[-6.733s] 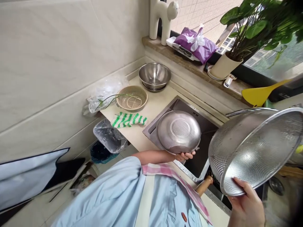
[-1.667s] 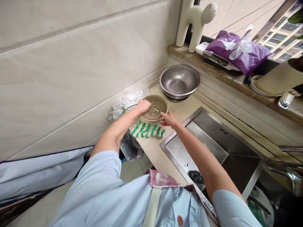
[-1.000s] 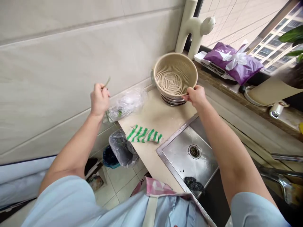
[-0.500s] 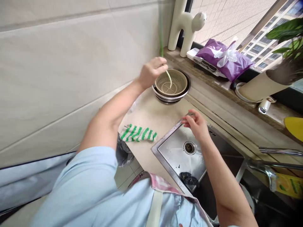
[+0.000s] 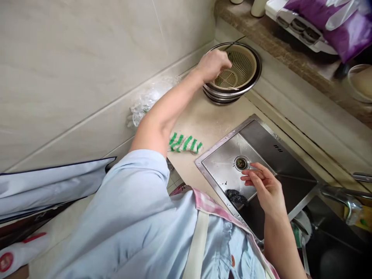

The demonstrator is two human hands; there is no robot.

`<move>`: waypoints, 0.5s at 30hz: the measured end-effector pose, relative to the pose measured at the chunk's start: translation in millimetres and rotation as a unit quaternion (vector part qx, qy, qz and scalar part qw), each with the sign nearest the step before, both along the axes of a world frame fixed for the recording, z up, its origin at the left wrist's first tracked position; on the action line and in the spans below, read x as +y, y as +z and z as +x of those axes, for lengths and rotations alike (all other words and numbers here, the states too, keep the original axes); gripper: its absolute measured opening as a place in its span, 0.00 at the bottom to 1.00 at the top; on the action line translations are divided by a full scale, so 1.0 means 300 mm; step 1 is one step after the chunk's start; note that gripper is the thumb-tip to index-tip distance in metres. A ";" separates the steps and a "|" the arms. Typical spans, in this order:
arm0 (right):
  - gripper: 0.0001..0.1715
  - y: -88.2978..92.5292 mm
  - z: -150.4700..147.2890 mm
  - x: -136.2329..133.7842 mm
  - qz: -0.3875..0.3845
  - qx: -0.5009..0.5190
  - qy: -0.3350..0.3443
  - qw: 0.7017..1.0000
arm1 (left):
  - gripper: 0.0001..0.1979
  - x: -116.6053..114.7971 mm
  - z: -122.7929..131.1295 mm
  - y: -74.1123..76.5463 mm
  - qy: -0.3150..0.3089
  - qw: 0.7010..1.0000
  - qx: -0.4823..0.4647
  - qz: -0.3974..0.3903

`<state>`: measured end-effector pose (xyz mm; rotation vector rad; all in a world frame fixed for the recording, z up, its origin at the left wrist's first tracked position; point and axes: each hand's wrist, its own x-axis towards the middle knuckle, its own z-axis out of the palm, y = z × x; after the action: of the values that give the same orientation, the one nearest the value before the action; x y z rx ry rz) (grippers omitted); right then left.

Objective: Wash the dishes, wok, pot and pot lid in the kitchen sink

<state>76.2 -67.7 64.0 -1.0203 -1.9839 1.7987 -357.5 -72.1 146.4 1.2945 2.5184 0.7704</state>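
Note:
A beige plastic colander (image 5: 241, 66) sits nested in stacked steel bowls (image 5: 225, 93) at the back of the counter. My left hand (image 5: 213, 65) reaches over its near rim with fingers curled, pressing a green stalk (image 5: 223, 81) down into the colander. The stalk's thin end (image 5: 236, 42) pokes out over the far rim. My right hand (image 5: 266, 188) hovers over the steel sink's drainboard (image 5: 223, 170), near the drain (image 5: 241, 163), its fingers loosely spread and holding nothing.
A green-and-white striped cloth (image 5: 186, 143) lies on the counter (image 5: 209, 120) beside the sink. A crumpled clear plastic bag (image 5: 145, 108) rests against the wall. A dark scrubber (image 5: 236, 197) lies in the sink. A purple bag (image 5: 334, 19) sits on the windowsill; a faucet (image 5: 345, 197) stands at right.
My left hand has pushed the green stalk down into the colander. My right hand drew back from the sink's edge to above the drain. The view tilted downward.

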 end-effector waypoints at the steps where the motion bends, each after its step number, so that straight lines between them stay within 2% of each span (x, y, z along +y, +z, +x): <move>1: 0.28 -0.005 0.007 -0.004 -0.003 -0.003 0.000 1.000 | 0.13 -0.059 0.026 0.027 -0.027 0.997 0.063 0.040; 2: 0.28 -0.012 0.018 -0.007 -0.008 -0.009 -0.001 1.000 | 0.13 -0.132 0.059 0.038 -0.049 0.990 0.113 0.076; 3: 0.28 -0.020 0.031 -0.009 -0.013 -0.015 -0.002 1.000 | 0.14 -0.215 0.100 0.030 -0.042 0.984 0.135 0.107; 4: 0.28 -0.031 0.045 -0.011 -0.018 -0.021 -0.004 1.000 | 0.15 -0.306 0.149 0.002 -0.031 0.987 0.124 0.101; 6: 0.29 -0.055 0.073 -0.015 -0.027 -0.031 -0.010 0.999 | 0.20 -0.496 0.264 -0.112 -0.009 0.998 0.062 0.022; 8: 0.30 -0.079 0.093 -0.020 -0.035 -0.041 -0.011 0.998 | 0.34 -0.665 0.384 -0.274 -0.023 0.995 0.043 -0.084; 9: 0.30 -0.089 0.098 -0.025 -0.040 -0.046 -0.009 0.998 | 0.37 -0.732 0.438 -0.356 -0.025 0.989 0.046 -0.140; 11: 0.31 -0.103 0.099 -0.038 -0.049 -0.055 0.002 0.997 | 0.32 -0.825 0.518 -0.489 -0.025 0.973 0.055 -0.221; 12: 0.32 -0.106 0.096 -0.046 -0.054 -0.058 0.011 0.997 | 0.28 -0.851 0.540 -0.531 -0.014 0.970 0.054 -0.235; 13: 0.32 -0.108 0.093 -0.056 -0.059 -0.061 0.021 0.996 | 0.26 -0.865 0.548 -0.555 0.003 0.972 0.052 -0.230; 15: 0.33 -0.106 0.088 -0.076 -0.066 -0.068 0.038 0.995 | 0.25 -0.865 0.521 -0.559 0.058 0.983 0.056 -0.165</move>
<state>102.4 -90.3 32.3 -1.1515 -2.0307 1.9709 -201.1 -331.7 -21.2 1.1134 2.6837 0.2851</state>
